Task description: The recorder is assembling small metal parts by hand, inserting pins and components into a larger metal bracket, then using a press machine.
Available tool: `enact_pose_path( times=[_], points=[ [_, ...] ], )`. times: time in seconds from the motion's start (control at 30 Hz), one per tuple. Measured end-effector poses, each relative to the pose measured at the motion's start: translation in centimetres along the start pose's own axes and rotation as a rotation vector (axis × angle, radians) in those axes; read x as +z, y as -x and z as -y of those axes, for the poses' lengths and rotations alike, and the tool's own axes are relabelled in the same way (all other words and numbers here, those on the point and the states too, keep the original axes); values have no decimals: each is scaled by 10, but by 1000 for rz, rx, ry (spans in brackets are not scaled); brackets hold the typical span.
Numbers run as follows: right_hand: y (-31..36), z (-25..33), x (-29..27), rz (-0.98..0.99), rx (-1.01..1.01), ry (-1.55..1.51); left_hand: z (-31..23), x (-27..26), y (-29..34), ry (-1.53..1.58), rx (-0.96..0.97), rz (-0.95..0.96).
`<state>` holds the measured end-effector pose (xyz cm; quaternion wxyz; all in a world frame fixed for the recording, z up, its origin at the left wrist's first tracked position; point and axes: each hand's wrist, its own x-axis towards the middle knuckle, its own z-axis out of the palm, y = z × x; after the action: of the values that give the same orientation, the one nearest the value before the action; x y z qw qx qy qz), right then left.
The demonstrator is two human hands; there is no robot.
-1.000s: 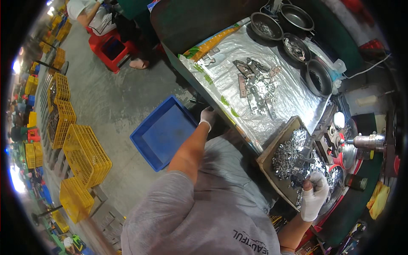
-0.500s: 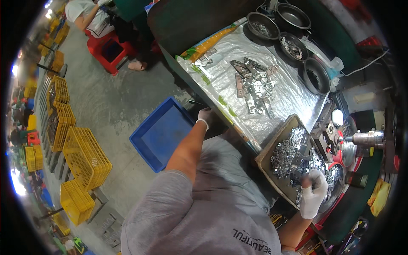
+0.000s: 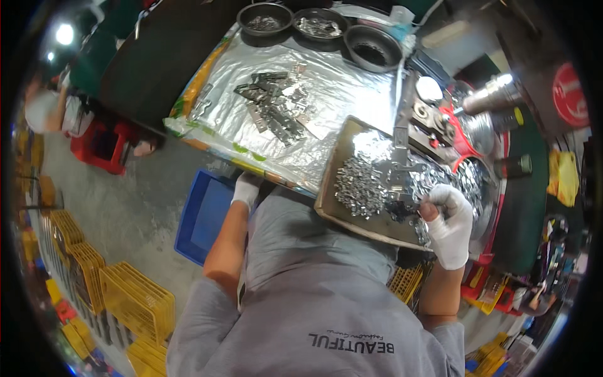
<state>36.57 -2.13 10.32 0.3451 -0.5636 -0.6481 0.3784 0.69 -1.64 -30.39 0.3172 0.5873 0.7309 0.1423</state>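
Observation:
My right hand, in a white glove with a bare thumb tip, is over the right front part of a shallow tray. Its thumb and fingers are drawn together in a pinch; whatever lies between them is too small to make out. Small shiny metal pieces are heaped in the tray. Just ahead of the hand, a flat grey metal bracket lies across the heap. My left hand, also gloved, is down at the table's front edge above a blue bin; its fingers are hidden.
Flat metal brackets lie piled on the silvery sheet. Dark bowls with small parts line the back. A machine stands right of the tray. Yellow crates and a red stool are on the floor at left.
The whole view has swung, so the table now sits further left and higher. My right hand remains pinched over the tray; my left hand remains by the table edge.

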Motion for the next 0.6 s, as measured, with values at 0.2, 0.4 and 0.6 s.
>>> enact_pose_path(
  times=[0.2,0.4,0.6],
  points=[
    [-2,2,-2,239,-245,56,-174,-192,165,804,-129,483],
    [6,11,13,294,-505,229,-302,-209,179,1193,113,420],
    [16,-10,9,-81,-233,253,-317,-196,165,1195,19,110]
  ],
)
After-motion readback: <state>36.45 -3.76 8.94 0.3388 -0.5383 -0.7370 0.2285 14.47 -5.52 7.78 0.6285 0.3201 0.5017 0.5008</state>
